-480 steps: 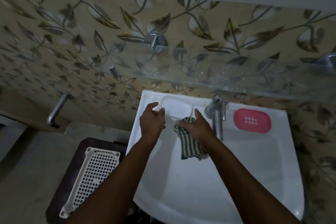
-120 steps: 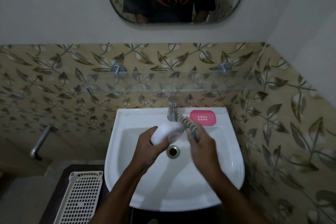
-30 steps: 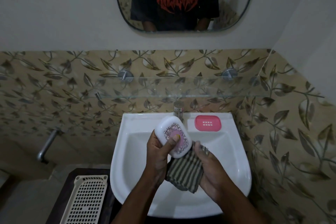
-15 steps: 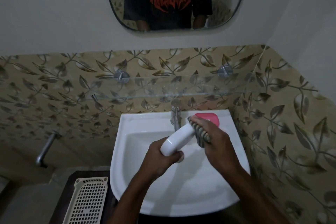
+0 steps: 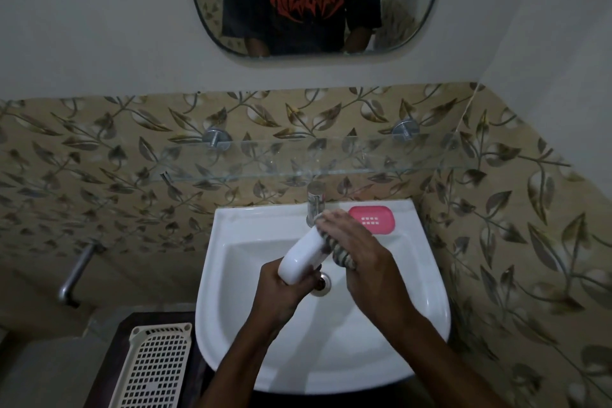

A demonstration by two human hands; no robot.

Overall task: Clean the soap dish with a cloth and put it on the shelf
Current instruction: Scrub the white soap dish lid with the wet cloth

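A white oval soap dish [image 5: 303, 255] is held tilted over the white sink [image 5: 427, 278], its plain underside facing me. My left hand [image 5: 284, 291] grips its near end. My right hand [image 5: 359, 252] presses a striped cloth [image 5: 337, 253] against the dish's right side, fingers curled round the cloth. Most of the cloth is hidden under that hand. The glass shelf [image 5: 298, 162] runs along the tiled wall above the sink and carries nothing.
A pink soap tray [image 5: 372, 219] lies on the sink's back rim, right of the chrome tap [image 5: 314, 200]. A cream perforated basket [image 5: 155, 371] sits on a dark stand at lower left. A mirror [image 5: 314, 0] hangs above.
One second ago the dish's patterned face was toward me with the cloth hanging below it. The dish has been turned over and my right hand has brought the cloth up against its side.
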